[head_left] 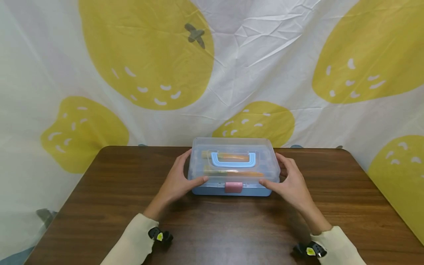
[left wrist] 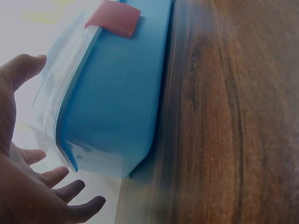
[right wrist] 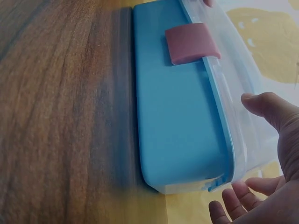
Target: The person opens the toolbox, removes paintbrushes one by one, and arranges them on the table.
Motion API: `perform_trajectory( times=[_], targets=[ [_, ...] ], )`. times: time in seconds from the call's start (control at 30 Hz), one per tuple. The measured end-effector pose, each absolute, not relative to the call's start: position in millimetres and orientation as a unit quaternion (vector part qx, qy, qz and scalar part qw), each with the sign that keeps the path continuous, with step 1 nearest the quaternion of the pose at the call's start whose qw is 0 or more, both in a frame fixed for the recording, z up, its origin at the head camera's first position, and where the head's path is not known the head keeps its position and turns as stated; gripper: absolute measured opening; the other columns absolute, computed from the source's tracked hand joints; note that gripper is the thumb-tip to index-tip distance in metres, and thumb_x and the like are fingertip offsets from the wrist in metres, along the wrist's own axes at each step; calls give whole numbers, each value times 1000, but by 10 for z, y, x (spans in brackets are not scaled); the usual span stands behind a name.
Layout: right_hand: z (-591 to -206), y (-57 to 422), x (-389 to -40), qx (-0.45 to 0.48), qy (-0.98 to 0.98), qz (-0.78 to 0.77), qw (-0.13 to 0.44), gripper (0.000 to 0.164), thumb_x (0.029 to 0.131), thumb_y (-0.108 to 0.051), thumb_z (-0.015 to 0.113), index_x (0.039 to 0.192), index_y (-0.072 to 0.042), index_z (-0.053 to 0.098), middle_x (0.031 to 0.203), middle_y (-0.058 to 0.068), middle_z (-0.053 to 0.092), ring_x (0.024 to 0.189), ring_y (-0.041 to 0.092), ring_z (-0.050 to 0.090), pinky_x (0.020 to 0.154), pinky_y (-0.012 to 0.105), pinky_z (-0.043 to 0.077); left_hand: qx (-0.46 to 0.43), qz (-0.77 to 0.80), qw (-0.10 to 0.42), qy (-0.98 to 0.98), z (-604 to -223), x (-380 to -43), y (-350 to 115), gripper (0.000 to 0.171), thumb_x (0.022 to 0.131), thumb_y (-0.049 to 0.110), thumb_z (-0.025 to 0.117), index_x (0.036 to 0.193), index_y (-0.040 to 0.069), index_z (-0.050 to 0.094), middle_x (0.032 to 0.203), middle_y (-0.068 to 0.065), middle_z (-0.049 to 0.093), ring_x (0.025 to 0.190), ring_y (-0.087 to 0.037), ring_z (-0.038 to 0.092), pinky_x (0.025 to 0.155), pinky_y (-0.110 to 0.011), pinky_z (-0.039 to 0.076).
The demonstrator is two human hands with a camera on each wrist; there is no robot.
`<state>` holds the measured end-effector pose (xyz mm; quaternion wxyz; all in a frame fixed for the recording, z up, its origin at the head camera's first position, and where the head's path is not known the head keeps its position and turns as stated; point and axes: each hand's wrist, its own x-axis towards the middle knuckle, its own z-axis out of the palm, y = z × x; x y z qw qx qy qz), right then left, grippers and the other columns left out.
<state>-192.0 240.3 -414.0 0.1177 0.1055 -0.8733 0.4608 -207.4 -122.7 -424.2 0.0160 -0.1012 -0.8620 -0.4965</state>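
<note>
A light-blue plastic box (head_left: 205, 191) with a clear lid (head_left: 232, 144) sits on the wooden table, lid down. On top is a light-blue carry handle (head_left: 233, 164), and a pink latch (head_left: 233, 187) lies over the front seam. Long orange and yellowish items (head_left: 238, 173) show dimly through the lid. My left hand (head_left: 179, 179) is at the box's left end, thumb by the lid's front edge, fingers spread. At the right end, my right hand (head_left: 293, 184) has its thumb by the lid and fingers loosely bent along the side. Whether either hand touches the box I cannot tell.
The dark brown wooden table (head_left: 228, 228) extends around the box, which stands near its far edge. Behind it hangs a white cloth (head_left: 159, 127) printed with large yellow fruit shapes. Black wrist straps (head_left: 159, 235) with small devices sit over the pale sleeves.
</note>
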Motion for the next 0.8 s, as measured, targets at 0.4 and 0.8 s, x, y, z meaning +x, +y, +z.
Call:
perform_trajectory(
  times=[0.4,0.8],
  targets=[
    [-3900,2413,-1805,114,-856,483,144,72,89,-8,93,150,4,57,136,17,60,119,25,58,97,14,49,-102,-499,17,-860,-4242,-2067,-1243,106,89,43,91,173,14,31,173,-12,36,158,-36,35,128,-65,28],
    [-3636,2191,-1486,162,-824,531,110,27,103,-6,77,129,1,75,111,10,75,96,14,69,79,21,58,-110,-494,32,-862,-4237,-2082,-1248,103,89,42,91,170,11,36,172,-12,36,158,-36,36,128,-63,29]
  ],
)
